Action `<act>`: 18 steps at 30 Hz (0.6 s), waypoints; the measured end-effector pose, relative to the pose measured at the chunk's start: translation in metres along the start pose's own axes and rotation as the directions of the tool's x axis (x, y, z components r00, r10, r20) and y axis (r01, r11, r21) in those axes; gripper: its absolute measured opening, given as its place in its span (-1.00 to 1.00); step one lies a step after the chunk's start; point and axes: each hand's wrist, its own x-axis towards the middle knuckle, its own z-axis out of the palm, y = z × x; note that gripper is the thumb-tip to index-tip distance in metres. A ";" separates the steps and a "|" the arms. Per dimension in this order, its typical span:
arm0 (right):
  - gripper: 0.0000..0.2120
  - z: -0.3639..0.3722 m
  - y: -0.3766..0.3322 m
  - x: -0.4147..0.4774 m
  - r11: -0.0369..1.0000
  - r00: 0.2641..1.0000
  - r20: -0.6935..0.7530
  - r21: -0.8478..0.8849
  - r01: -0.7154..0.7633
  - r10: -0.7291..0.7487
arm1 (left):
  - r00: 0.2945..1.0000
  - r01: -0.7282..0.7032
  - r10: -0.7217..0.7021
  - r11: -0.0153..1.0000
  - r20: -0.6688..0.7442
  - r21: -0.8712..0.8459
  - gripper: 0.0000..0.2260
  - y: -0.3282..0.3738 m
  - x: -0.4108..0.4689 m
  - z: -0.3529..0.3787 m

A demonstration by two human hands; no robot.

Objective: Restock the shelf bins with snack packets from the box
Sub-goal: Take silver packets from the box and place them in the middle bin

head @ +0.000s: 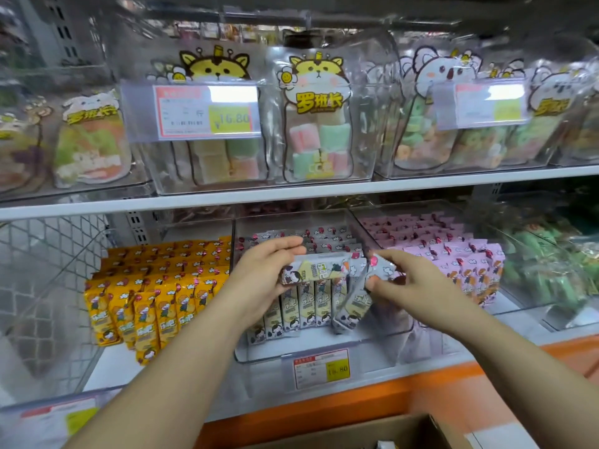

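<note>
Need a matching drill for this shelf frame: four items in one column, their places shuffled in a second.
Items
1. yellow snack packets
2. pink snack packets
3. marshmallow bags
4. cardboard box

Places
A. on the upper shelf
B. bottom of frame, below the shelves
C. lower shelf, left of the grey snack packets
D. lower shelf, right of the grey snack packets

Pairs: 1-C, 2-D, 3-A, 4-B
</note>
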 end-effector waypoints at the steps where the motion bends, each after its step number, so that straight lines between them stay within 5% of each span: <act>1: -0.61 -0.002 0.000 0.000 0.989 0.999 0.021 0.143 -0.039 0.036 | 0.999 0.037 -0.036 0.996 0.011 -0.085 -0.77 -0.001 -0.001 0.005; 4: -0.71 -0.005 -0.003 0.001 0.855 0.989 0.108 0.500 -0.138 0.096 | 0.995 0.089 -0.078 0.969 0.054 -0.231 -0.77 -0.003 -0.003 0.016; 8: -0.82 -0.009 -0.006 0.001 0.786 0.988 0.118 0.598 -0.155 0.105 | 0.981 0.079 -0.052 0.987 0.188 -0.138 -0.80 -0.011 -0.003 0.019; 12: -0.80 -0.011 -0.005 0.006 0.906 0.996 0.064 0.417 -0.077 0.055 | 0.961 -0.013 -0.040 0.982 0.273 0.188 -0.68 -0.023 0.006 0.025; 18: -0.74 -0.017 0.000 0.014 0.994 0.997 -0.020 -0.080 0.073 -0.075 | 0.953 -0.217 0.038 0.775 0.299 0.594 -0.43 -0.029 0.024 0.038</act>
